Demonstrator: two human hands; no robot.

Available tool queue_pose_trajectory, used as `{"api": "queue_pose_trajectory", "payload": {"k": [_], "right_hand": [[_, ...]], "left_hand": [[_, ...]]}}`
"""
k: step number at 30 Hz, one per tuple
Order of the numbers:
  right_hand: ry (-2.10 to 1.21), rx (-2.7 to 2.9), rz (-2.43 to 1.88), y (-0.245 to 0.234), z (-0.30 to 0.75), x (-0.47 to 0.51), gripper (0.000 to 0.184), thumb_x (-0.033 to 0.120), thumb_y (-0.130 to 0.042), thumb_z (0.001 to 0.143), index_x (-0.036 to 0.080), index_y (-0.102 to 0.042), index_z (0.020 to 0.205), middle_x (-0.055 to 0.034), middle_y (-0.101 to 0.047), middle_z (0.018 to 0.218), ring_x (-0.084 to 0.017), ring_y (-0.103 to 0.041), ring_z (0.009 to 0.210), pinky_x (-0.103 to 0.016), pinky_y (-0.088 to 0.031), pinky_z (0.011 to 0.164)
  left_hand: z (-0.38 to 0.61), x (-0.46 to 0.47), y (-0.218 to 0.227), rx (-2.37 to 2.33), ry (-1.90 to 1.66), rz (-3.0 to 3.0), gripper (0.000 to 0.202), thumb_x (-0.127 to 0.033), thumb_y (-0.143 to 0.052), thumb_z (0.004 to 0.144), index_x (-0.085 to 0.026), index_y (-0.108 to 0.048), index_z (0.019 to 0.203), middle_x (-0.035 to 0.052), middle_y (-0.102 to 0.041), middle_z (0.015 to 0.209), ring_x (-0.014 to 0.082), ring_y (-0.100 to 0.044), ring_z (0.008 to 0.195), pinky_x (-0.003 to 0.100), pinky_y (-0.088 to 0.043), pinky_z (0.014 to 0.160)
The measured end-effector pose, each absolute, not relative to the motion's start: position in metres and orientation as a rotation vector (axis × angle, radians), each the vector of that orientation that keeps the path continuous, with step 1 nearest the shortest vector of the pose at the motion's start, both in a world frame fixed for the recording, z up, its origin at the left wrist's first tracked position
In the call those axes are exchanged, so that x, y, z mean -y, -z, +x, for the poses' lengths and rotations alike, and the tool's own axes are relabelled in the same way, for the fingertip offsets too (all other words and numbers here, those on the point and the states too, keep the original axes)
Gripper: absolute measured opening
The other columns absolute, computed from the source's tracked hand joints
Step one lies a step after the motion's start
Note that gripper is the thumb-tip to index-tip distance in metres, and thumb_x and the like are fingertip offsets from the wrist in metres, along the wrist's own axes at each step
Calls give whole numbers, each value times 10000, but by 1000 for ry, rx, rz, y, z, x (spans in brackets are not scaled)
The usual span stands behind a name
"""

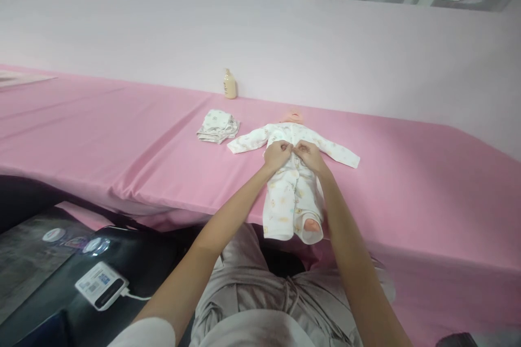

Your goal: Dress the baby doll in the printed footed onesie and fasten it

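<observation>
Baby doll [293, 117] laid face up on pink tablecloth [163, 119], head toward wall, dressed in long-sleeved white printed baby outfit [290, 179]. Sleeves spread out to both sides; leg ends at the table's front edge, one foot visible in a cuff. Outfit's front pinched at mid-torso by left hand [278, 155] and right hand [309, 155], fingers curled nearly closed, side by side; exact fastener detail can't be told. Folded clothes [218, 126] stacked near left sleeve, pump bottle [230, 84] stood behind.
</observation>
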State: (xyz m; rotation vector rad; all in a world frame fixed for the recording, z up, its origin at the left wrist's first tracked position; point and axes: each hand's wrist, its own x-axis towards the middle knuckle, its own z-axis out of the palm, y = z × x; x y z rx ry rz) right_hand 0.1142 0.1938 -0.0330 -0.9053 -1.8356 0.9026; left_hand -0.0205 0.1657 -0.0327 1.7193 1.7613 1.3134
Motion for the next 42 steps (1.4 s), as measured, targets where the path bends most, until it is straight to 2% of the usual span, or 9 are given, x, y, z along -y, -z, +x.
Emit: {"api": "queue_pose_trajectory", "payload": {"k": [7,13,20,23,26,31,36,39,42], "right_hand": [[-1060,1498,-1000,36,109,-192,203,362,-661,633,179,-575,610,49,-475,497,-57,-324,390,-220,-258,388],[-949,1429,-1026,36,112,-192,243,373,-681,614,155,-637,710,40,-509,451,-90,-453,400,-234,-399,449],[-734,1568,-1081,38,107,-186,258,374,-580,695,155,-645,814,-21,-617,687,-96,-473,412,-246,-392,424],[-445,1666,-1069,41,105,-184,232,301,-531,722,164,-643,873,-42,-630,814,-104,-502,489,-264,-450,539],[-260,1767,-1036,43,104,-183,197,257,-522,734,169,-662,841,-44,-633,812,-123,-532,581,-279,-465,682],[-231,1747,-1074,43,104,-184,186,275,-529,750,174,-682,780,-42,-630,743,-144,-540,614,-290,-454,704],[-426,1754,-971,44,108,-181,247,275,-529,724,168,-690,878,-50,-638,846,-142,-550,664,-286,-467,678],[-479,1510,-1066,49,123,-182,291,223,-450,713,148,-657,903,-77,-630,921,-165,-572,758,-293,-475,674],[-327,1401,-1278,58,144,-187,274,178,-411,696,145,-631,857,-94,-627,923,-194,-558,833,-345,-442,787]], "left_hand": [[-24,-169,34,-1693,-1294,1784,272,-337,-453,821,-186,-671,761,-9,-613,671,130,-515,623,248,-291,540],[-27,-170,36,-1595,-1322,1825,295,-362,-432,845,-184,-662,800,-1,-625,718,137,-524,669,244,-319,578],[-26,-171,43,-1630,-1540,1740,205,-258,-584,729,-195,-610,922,-28,-548,708,122,-502,658,231,-335,573],[-28,-172,47,-1624,-1618,1749,208,-224,-598,708,-187,-598,913,-23,-534,733,120,-496,665,230,-355,591],[-31,-170,51,-1628,-1627,1828,153,-202,-574,731,-185,-605,880,-17,-538,742,121,-491,665,234,-378,636],[-34,-163,55,-1623,-1552,1957,136,-239,-537,796,-191,-633,880,-1,-554,771,124,-489,661,238,-394,669],[-58,-158,61,-1613,-1414,2210,206,-269,-428,868,-188,-601,943,42,-595,904,159,-545,803,258,-409,746],[-89,-164,68,-1720,-1162,2316,230,-179,-391,837,-188,-570,981,75,-607,977,198,-559,853,294,-417,756],[-114,-172,74,-1816,-993,2322,192,-146,-475,737,-173,-598,882,112,-618,904,261,-554,869,355,-411,800]]}}
